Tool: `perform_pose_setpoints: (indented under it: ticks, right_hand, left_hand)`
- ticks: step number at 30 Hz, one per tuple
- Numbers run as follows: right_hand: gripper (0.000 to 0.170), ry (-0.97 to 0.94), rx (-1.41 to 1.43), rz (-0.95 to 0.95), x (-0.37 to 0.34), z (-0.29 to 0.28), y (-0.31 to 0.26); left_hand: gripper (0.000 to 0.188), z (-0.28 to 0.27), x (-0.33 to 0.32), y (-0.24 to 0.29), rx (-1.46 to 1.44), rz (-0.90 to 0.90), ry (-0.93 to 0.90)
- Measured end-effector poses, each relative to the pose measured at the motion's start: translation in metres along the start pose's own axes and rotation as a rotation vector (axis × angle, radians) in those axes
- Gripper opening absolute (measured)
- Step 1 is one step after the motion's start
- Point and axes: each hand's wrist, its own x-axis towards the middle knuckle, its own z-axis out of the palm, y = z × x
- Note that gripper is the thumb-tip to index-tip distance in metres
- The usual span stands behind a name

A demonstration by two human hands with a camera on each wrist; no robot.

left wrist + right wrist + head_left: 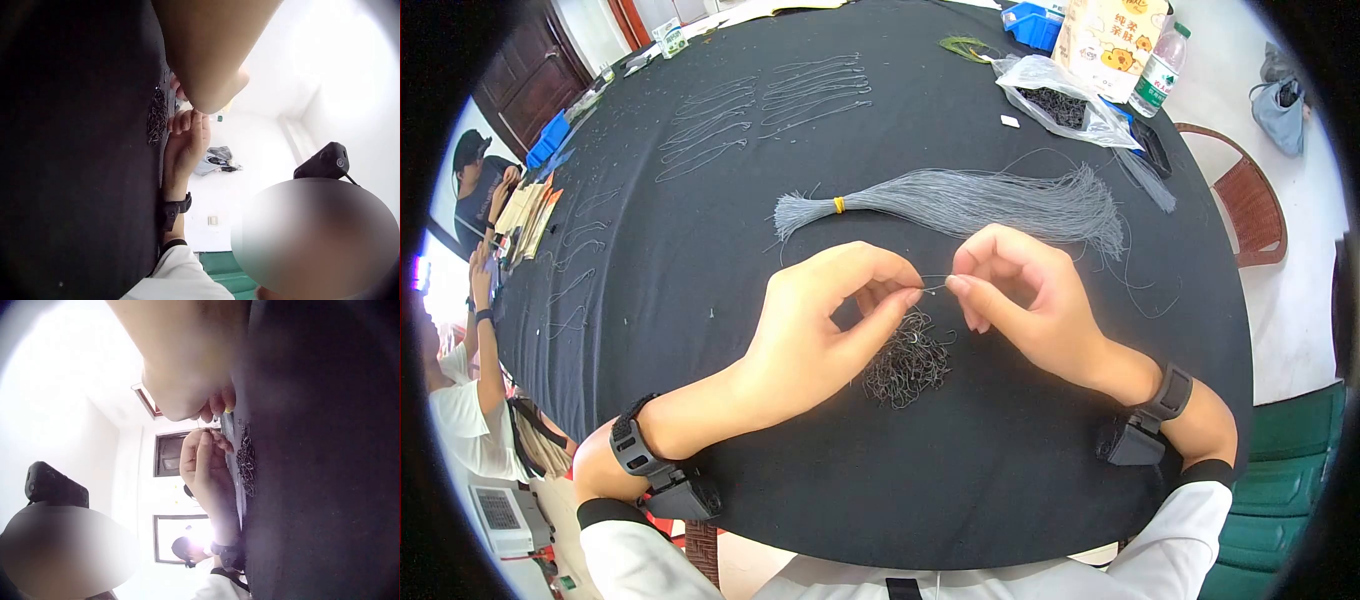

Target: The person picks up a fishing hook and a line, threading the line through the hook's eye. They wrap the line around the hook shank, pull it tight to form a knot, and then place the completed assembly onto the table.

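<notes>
Both hands meet over a pile of dark fish hooks on the black-covered table. My left hand pinches a small fish hook between thumb and index finger; most of it is hidden, with a tiny bright end showing at the fingertips. Opposite it, my right hand pinches a thin fishing line that spans the short gap between the hands. Just beyond them lies a long bundle of grey fishing line, tied near its left end by a yellow band.
Looped lines lie in rows farther back, with others at the left. A plastic bag of dark hooks, a water bottle and a blue bin stand back right. Other people are at the left edge.
</notes>
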Motion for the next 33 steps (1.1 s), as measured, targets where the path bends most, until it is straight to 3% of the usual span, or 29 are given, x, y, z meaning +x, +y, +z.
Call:
perform_pose_setpoints:
  ticks: [8, 24, 33]
  right_hand:
    - [0.009, -0.013, -0.033, -0.029, -0.0027, 0.0025, 0.0015]
    - [0.011, -0.151, 0.147, 0.148, -0.0038, 0.0005, -0.0034]
    - [0.007, -0.063, -0.023, -0.022, -0.0046, 0.0043, 0.0012]
  left_hand:
    - [0.01, 0.0043, 0.0009, -0.0036, 0.074, 0.147, 0.032]
    - [0.011, 0.0021, 0.0013, 0.0002, 0.091, 0.179, -0.007]
    - [0.013, 0.0024, 0.0014, -0.0011, 0.125, 0.23, -0.021]
